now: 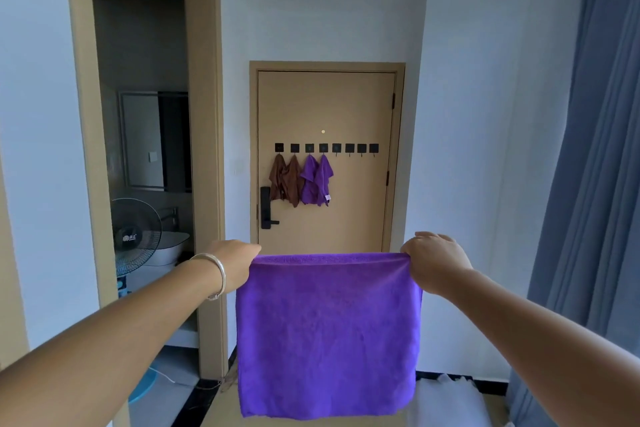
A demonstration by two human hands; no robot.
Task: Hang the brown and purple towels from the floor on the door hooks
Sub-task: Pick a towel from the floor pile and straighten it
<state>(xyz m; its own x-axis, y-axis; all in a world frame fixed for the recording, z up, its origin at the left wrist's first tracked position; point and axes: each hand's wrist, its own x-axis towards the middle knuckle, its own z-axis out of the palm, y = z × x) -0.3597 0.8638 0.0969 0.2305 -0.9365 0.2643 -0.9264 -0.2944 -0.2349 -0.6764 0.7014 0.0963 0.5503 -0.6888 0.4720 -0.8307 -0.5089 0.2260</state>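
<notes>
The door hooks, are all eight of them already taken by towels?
No, only the four leftmost door hooks carry towels; the other four hang bare.

Left of the tan doorway frame (204,149), a black fan (135,230) stands before a white basin (173,248), a mirror (143,140) above them; blue curtain (595,166) far right.

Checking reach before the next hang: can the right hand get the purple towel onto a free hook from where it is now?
Probably not yet. The right hand and left hand pinch the purple towel spread well short of the door. The free hooks look unobstructed, so stepping closer should do.
</notes>
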